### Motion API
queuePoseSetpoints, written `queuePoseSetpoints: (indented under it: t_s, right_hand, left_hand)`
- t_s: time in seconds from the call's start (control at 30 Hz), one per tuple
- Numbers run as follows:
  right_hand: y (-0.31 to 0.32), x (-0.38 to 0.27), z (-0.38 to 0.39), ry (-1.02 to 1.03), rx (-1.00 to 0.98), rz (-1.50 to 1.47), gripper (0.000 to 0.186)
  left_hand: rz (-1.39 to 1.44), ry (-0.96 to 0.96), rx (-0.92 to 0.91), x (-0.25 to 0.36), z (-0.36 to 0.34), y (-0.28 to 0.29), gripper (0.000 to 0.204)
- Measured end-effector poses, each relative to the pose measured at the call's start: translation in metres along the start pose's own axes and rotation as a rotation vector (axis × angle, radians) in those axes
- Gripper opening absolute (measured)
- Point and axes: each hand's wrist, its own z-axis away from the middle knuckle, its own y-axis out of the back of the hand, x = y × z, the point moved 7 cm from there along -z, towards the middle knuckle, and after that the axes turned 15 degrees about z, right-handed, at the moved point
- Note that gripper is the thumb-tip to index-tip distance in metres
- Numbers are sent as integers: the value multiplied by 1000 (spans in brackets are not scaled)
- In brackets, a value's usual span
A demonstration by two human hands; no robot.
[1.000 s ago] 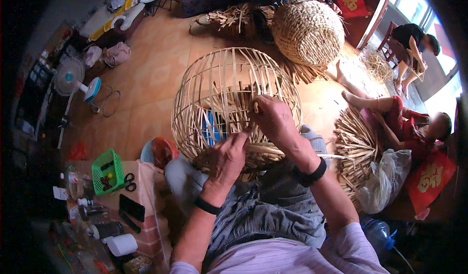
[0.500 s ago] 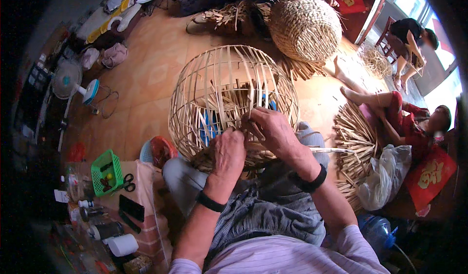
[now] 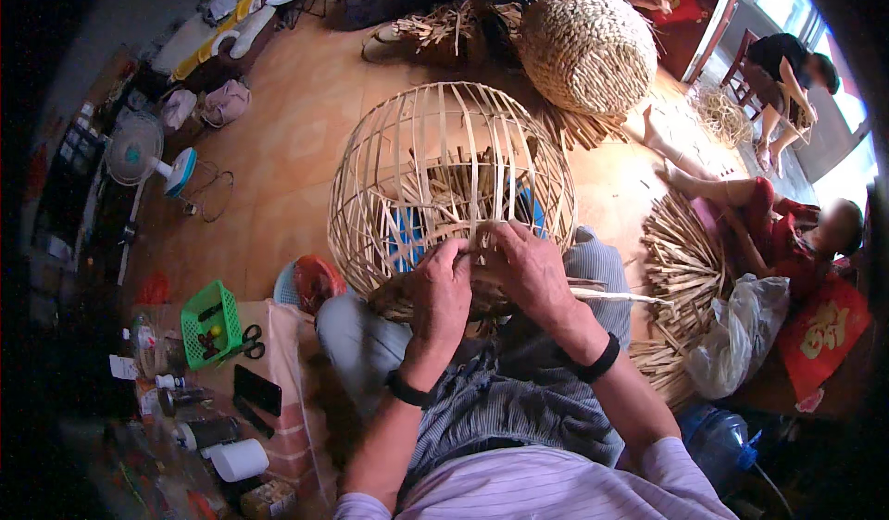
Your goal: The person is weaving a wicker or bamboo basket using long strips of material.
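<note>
An open bamboo basket frame [image 3: 433, 140] of thin pale strips rests in front of my lap, tilted with its woven lower band [image 3: 394, 300] toward me. My left hand [image 3: 443, 288] is closed at the near side of this band, thumb and fingers pinching at the weave. Beside it, my right hand [image 3: 530, 265] is closed too, its fingertips pinching a plant-fibre strand where it meets the upright strips. The fingertips nearly meet and partly hide the strand. A long pale stalk [image 3: 622, 296] sticks out to the right under my right wrist.
Bundled dry stalks [image 3: 683, 251] lie at right beside a clear plastic bag [image 3: 741, 335]. A finished-looking woven basket [image 3: 588, 52] stands far off. At left are a green plastic basket [image 3: 209, 325], scissors [image 3: 245, 342], a phone [image 3: 257, 390] and a fan [image 3: 139, 150]. Other people sit right and far.
My right hand has drawn lower and closer to the left hand, its fingers now tucked against the weave. The whole view has shifted slightly, moving the scene a little to the right.
</note>
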Motion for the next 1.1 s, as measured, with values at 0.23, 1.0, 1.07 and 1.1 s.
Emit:
queuePoseSetpoints:
  t_s: [0.23,1.0,1.07,1.1]
  right_hand:
    - [10,-16,-5,23,-82,262,32]
    - [1,0,-18,-86,-172,-317,27]
    - [11,-3,-20,-153,-189,-340,25]
    - [8,1,-14,-165,-150,-352,25]
  left_hand:
    - [226,90,-65,-13,-3,1,10]
    - [379,280,-346,-4,-14,7,9]
    - [365,270,-330,-6,-14,11,11]
    - [382,253,-323,-6,-13,10,11]
